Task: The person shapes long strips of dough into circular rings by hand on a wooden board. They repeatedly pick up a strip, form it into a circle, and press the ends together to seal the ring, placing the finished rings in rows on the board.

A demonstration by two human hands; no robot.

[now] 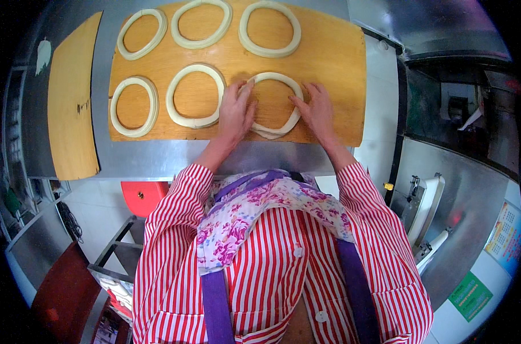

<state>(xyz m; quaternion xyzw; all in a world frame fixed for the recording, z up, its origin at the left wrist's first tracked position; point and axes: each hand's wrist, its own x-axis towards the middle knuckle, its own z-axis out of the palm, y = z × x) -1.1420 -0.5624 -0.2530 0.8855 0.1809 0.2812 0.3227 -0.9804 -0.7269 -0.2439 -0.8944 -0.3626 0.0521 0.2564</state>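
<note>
My left hand [237, 107] grips the left side of a pale dough ring [277, 128] at the right of the front row on a wooden board [345, 57]. My right hand [315, 109] holds the same ring's right side, thumb inward and fingers outside. The ring's lower edge looks uneven, with doubled strands. Beside my left hand lies another coiled ring [185, 121], with a narrower one [117, 105] farther left. Three more rings [271, 52] form a row along the back of the board.
A second wooden board [68, 114] lies on the left of the steel table [157, 157]. A red seat [143, 198] and a dark metal frame [114, 241] are below it. At the right stand dark steel equipment [432, 103] and a white hinged fitting [429, 212].
</note>
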